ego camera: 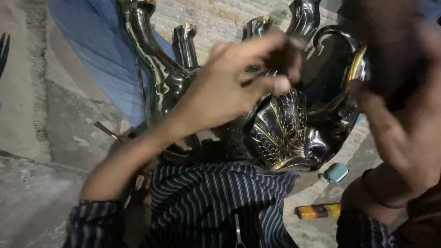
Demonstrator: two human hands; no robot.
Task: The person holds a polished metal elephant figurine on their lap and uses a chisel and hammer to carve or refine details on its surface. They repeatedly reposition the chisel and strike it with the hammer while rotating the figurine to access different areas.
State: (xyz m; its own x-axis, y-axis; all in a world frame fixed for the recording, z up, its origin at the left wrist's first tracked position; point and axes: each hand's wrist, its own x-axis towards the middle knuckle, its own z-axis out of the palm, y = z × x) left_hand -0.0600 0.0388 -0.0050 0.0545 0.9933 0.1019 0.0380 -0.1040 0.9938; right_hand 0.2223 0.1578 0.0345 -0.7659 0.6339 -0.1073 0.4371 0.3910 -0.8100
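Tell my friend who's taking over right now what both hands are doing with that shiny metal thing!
Left hand: fingers pinched on something small and dark, right over the shiny ornate metal piece.
Right hand: blurred, at the piece's right edge; grip unclear.
The piece rests on the lap, against striped trousers. Curved metal arms rise behind it.
On the floor: a small teal object and a yellow-and-red tube.
Done or left: cannot tell from this view.

The ornate metal piece (285, 131) was dark, mirror-bright silver with gold-edged scale patterning. The shirt (216, 202) was dark navy with thin pale stripes. A blue sheet (98, 50) lay behind. The small case (336, 172) was teal; the flat box (318, 211) was yellow, red and black.
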